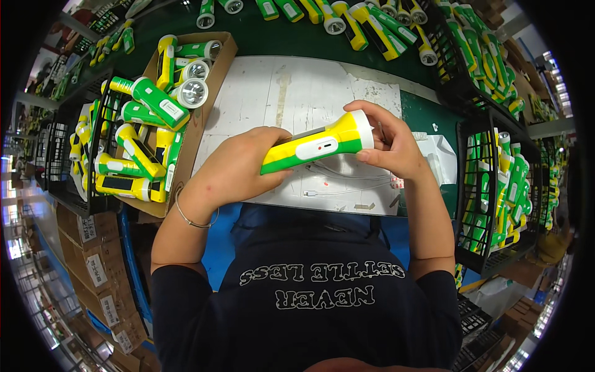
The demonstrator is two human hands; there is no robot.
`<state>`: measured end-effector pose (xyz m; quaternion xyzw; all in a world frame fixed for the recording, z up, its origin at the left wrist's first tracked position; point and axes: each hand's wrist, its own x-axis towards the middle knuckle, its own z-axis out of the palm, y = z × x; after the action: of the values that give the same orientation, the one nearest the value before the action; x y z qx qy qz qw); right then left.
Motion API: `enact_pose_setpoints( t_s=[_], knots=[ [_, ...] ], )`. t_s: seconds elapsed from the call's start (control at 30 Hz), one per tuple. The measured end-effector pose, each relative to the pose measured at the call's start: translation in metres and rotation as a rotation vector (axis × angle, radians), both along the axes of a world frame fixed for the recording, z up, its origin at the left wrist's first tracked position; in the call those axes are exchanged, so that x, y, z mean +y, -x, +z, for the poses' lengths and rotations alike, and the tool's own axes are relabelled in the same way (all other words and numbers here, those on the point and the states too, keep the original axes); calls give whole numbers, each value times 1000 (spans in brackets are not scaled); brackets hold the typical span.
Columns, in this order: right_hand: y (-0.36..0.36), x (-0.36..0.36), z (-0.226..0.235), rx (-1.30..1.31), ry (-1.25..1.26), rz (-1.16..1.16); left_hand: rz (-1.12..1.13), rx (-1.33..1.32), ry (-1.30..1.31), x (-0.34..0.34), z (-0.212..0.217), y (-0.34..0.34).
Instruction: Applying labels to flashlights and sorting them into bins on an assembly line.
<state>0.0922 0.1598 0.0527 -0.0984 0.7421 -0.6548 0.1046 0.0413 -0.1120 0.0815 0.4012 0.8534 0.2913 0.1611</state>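
A yellow and green flashlight [316,146] with a white head ring is held between my two hands over the white work surface. My left hand [251,162] is wrapped round its tail end. On the right, the fingers and thumb of my right hand [393,139] grip the rim of its head. A white side panel with a small red dot and a dark slot faces up toward me, and a dark strip shows along the upper side. Beneath the flashlight, white cables [347,183] with plugs lie on the surface.
At the left stand a cardboard box [214,84] and a black crate [93,198], both with flashlights. More black crates [489,254] of flashlights stand at the right. Several flashlights [372,28] lie along the far green table. A white plastic bag [439,158] lies beside my right wrist.
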Motion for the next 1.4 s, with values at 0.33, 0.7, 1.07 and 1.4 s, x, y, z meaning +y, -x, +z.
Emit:
enact_pose_setpoints(
  t_s=[0.33,0.7,1.07,1.4],
  knots=[
    [-2,-1,0,11,111,8,-24,-227,-150,-8,-1,-3],
    [-8,-4,9,10,28,-2,-19,-261,-177,-8,-1,-3],
    [-8,-4,10,39,17,-10,4,-269,-185,-6,-1,-6],
    [-7,-6,8,42,41,-22,2,-253,-168,-5,-2,-5]
  ],
)
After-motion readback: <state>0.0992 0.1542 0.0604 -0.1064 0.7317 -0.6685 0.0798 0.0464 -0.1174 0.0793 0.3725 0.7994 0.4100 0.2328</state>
